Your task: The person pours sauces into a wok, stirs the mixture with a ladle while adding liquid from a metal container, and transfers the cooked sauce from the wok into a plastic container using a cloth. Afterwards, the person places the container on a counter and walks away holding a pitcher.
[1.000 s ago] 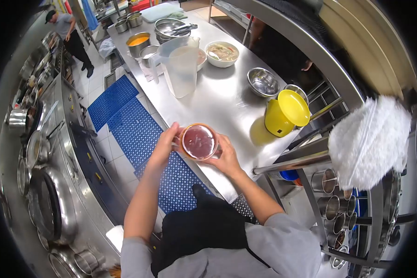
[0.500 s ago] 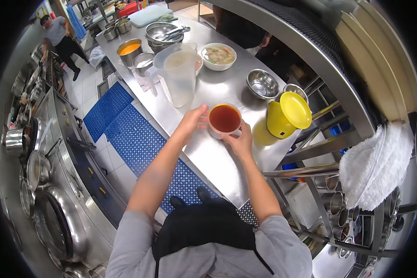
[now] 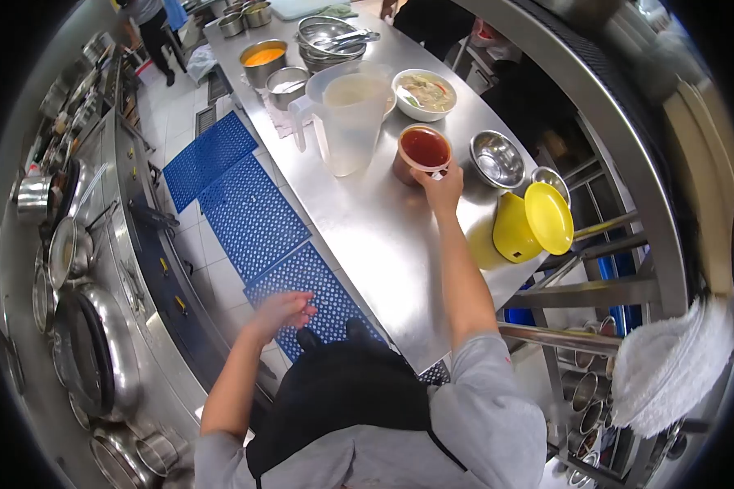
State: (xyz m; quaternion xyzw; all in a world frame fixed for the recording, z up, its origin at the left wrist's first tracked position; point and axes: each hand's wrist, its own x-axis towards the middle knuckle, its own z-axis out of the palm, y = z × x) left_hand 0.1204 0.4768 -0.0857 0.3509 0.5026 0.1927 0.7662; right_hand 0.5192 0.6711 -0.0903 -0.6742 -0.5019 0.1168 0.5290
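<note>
My right hand (image 3: 443, 191) grips the near side of a clear plastic tub of red-brown sauce (image 3: 426, 148), held upright at the steel table between the pitcher and a metal bowl. I cannot tell if its base touches the tabletop. Low on the left, away from the table, my left hand (image 3: 282, 316) hangs over the blue floor mat with its fingers loosely bent and nothing seen in them; it is a little blurred. A large translucent pitcher (image 3: 352, 122) stands left of the tub. Behind the tub is a white bowl of soup (image 3: 426, 94).
On the steel table (image 3: 367, 261) are a small metal bowl (image 3: 497, 159), a yellow container (image 3: 523, 228), a pot of orange liquid (image 3: 263, 61) and stacked strainers with tongs (image 3: 334, 37). Pans (image 3: 73, 244) line the left counter. A white towel (image 3: 673, 371) hangs right. Other people stand farther back.
My left hand has left the tub and dropped down to the left. My right hand has carried the tub farther over the table, nearer the soup bowl. The view has shifted too.
</note>
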